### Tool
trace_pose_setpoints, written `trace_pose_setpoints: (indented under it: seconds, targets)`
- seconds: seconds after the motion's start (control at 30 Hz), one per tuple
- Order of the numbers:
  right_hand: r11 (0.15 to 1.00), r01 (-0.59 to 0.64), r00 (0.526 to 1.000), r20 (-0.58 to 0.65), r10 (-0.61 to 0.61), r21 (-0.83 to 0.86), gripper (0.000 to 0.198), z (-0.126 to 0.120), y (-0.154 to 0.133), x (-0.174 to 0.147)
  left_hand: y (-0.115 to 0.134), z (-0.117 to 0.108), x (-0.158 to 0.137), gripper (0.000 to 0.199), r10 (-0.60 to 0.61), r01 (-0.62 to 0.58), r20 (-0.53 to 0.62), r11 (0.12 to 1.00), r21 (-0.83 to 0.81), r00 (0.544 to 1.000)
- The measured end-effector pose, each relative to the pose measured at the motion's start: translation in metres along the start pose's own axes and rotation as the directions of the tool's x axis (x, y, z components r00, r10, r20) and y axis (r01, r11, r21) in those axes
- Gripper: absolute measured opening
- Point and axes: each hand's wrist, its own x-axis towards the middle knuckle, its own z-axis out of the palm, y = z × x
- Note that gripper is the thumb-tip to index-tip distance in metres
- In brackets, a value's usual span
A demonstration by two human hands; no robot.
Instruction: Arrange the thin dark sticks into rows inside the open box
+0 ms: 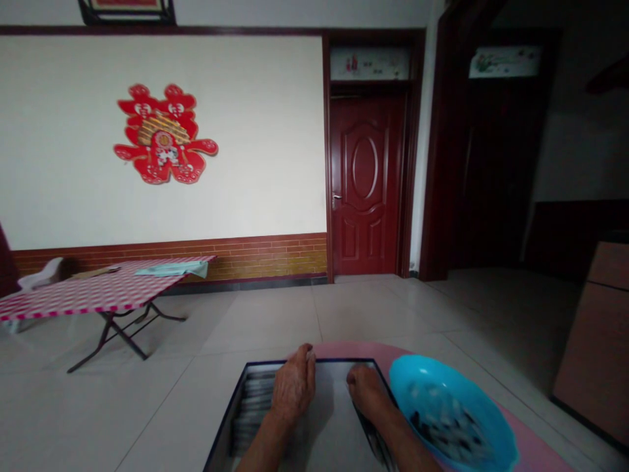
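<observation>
A shallow tray with a dark blue rim (344, 360) lies in front of me on a pink surface. Along its left side runs a column of blurred grey strips (255, 406). Over these strips and the far rim is my left hand (295, 385), closed with its fingers pressed together; what they hold, if anything, is hidden. My right hand (367, 392) is curled closed inside the tray's right side, above some dark thin pieces (374, 442). Its contents cannot be made out. Right of the tray, a bright blue basin (407, 370) holds blurred whitish and dark pieces.
The pink tabletop (533, 442) carries the tray and basin. A folding table with a checked red-and-white cover (98, 288) stands at the left, a pale green cloth (171, 269) on it. A brownish cabinet (597, 341) is at the right. Behind is a red door (366, 183).
</observation>
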Motion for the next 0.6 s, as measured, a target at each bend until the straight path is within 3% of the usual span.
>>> trace_pose_setpoints:
  seconds: [0.23, 0.6]
  targets:
    - [0.995, 0.008, 1.000, 0.008, -0.007, -0.100, 0.026, 0.000, -0.005, -0.014, -0.002, 0.000, -0.002, 0.034, -0.026, 0.026, 0.045, 1.000, 0.004, 0.999]
    - [0.992, -0.023, 1.000, 0.011, 0.025, -0.126, 0.023, -0.002, -0.009, -0.015, -0.004, 0.003, -0.004, 0.037, 0.000, 0.001, 0.053, 1.000, -0.023, 0.999]
